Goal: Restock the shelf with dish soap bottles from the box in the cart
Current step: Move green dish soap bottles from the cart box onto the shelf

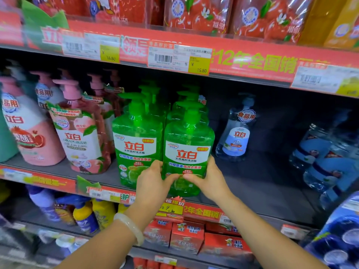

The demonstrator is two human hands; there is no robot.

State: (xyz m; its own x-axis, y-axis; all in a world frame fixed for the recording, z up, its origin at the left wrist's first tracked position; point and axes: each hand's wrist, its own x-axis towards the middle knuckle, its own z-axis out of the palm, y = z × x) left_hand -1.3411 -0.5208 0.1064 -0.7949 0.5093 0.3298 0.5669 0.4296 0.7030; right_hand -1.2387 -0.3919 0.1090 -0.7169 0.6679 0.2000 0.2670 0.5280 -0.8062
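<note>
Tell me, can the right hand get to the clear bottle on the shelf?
Probably yes. The clear bottle stands alone, with bare shelf before it, but the right hand now grips the green bottle.

A green lime dish soap bottle with a green pump stands upright at the front edge of the grey shelf, label facing out. Just to its left stands an identical green bottle, touching it; more green pump bottles line up directly behind both.
</note>
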